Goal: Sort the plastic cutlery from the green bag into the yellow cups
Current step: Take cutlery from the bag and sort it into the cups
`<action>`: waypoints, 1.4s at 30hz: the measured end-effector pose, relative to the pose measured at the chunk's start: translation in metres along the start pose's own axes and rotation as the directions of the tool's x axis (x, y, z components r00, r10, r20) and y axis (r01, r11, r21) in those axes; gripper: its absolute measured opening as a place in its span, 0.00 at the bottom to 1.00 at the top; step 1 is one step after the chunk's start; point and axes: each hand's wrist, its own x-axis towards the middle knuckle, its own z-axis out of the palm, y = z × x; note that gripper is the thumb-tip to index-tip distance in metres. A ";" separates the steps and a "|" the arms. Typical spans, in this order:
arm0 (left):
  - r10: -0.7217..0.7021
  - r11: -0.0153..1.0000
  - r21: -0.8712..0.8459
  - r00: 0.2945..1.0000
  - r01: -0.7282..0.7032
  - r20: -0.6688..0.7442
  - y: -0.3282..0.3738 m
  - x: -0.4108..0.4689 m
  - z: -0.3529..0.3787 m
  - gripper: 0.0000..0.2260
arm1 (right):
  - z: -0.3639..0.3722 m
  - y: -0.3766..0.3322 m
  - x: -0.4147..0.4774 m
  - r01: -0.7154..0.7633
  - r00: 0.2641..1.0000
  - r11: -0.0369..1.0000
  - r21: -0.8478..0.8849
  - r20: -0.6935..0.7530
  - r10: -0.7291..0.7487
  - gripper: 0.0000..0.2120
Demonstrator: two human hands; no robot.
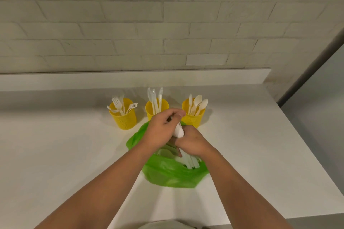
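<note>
Pinching white cutlery (179,131) in curled fingers (174,114), left hand (162,128) and right hand (193,144) meet over green bag (173,175).

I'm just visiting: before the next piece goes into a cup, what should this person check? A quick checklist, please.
1. Left hand grips white piece: ok.
2. Piece's type known: cannot tell, hands cover it.
3. Right hand hold: cannot tell.
4. Forks cup, knives cup, spoons cup upright, sorted: ok.
5. Green bag emptied: not ok, cutlery lies inside.
</note>
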 end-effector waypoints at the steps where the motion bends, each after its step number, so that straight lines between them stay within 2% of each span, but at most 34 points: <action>1: -0.003 0.997 -0.076 1.000 0.000 -0.029 0.002 0.002 -0.002 0.08 | -0.001 -0.003 0.000 0.012 0.999 1.000 0.001 -0.041 -0.012 0.03; 3: -0.075 0.951 -0.307 0.985 0.023 -0.159 0.008 0.005 -0.006 0.09 | -0.005 -0.009 0.001 0.019 0.986 0.994 0.110 -0.164 -0.001 0.04; 5: -0.228 0.847 -0.525 0.951 0.088 -0.207 0.013 0.000 -0.006 0.10 | -0.012 -0.021 0.003 0.068 0.949 0.930 0.361 -0.310 0.052 0.08; 8: -0.425 0.629 -0.736 0.904 0.252 -0.054 0.022 -0.010 0.004 0.18 | -0.017 -0.052 0.004 0.225 0.924 0.657 0.720 -0.371 0.090 0.10; 10: -0.493 0.497 -0.820 0.870 0.284 0.003 0.030 -0.014 0.011 0.18 | -0.005 -0.072 0.002 0.247 0.927 0.520 0.818 -0.355 0.118 0.13; 11: -0.501 0.466 -0.843 0.865 0.269 -0.001 0.035 -0.014 0.013 0.17 | 0.006 -0.078 0.001 0.245 0.924 0.501 0.830 -0.357 0.139 0.14; 14: -0.480 0.517 -0.817 0.877 0.257 -0.028 0.044 -0.016 0.012 0.15 | 0.035 -0.084 -0.002 0.236 0.899 0.579 0.780 -0.402 0.175 0.03; 17: -0.416 0.571 -0.775 0.909 0.271 0.012 0.043 -0.021 0.001 0.17 | 0.034 -0.080 0.003 0.223 0.890 0.681 0.697 -0.430 0.148 0.04; 19: -0.358 0.720 -0.631 0.933 0.288 0.016 0.039 -0.021 -0.008 0.17 | 0.030 -0.073 0.006 0.189 0.884 0.849 0.494 -0.462 0.072 0.07; 21: -0.339 0.814 -0.474 0.937 0.336 0.082 0.039 -0.019 -0.017 0.17 | 0.032 -0.069 0.006 0.137 0.895 0.974 0.181 -0.444 -0.043 0.11; 23: -0.382 0.804 -0.455 0.919 0.383 0.098 0.040 -0.016 -0.024 0.16 | 0.041 -0.066 0.006 0.147 0.905 0.986 -0.085 -0.391 -0.168 0.13; 25: -0.414 0.766 -0.506 0.906 0.397 0.084 0.038 -0.015 -0.032 0.16 | 0.046 -0.071 0.000 0.161 0.927 0.970 -0.182 -0.309 -0.212 0.21; 27: -0.404 0.709 -0.595 0.910 0.378 0.096 0.033 -0.015 -0.043 0.17 | 0.045 -0.076 -0.005 0.205 0.951 0.969 -0.137 -0.206 -0.230 0.27; 31: -0.356 0.637 -0.677 0.920 0.368 0.166 0.028 -0.017 -0.067 0.15 | 0.045 -0.078 -0.012 0.237 0.971 0.961 0.142 -0.009 -0.238 0.22; 33: -0.355 0.642 -0.663 0.916 0.385 0.189 0.030 -0.022 -0.073 0.17 | 0.056 -0.078 -0.011 0.253 0.966 0.960 0.117 -0.087 -0.244 0.21; 35: -0.358 0.648 -0.652 0.913 0.394 0.196 0.028 -0.025 -0.074 0.22 | 0.069 -0.078 -0.008 0.281 0.934 0.959 0.034 -0.240 -0.265 0.21; 37: -0.378 0.639 -0.673 0.914 0.373 0.147 0.025 -0.030 -0.073 0.22 | 0.082 -0.080 -0.003 0.288 0.892 0.957 -0.046 -0.349 -0.285 0.19; 40: -0.389 0.609 -0.735 0.920 0.299 0.052 0.020 -0.035 -0.073 0.17 | 0.098 -0.085 0.004 0.274 0.887 0.958 -0.086 -0.363 -0.287 0.16; 42: -0.401 0.588 -0.762 0.916 0.271 0.017 0.017 -0.034 -0.076 0.16 | 0.105 -0.090 0.005 0.268 0.887 0.962 -0.054 -0.375 -0.269 0.18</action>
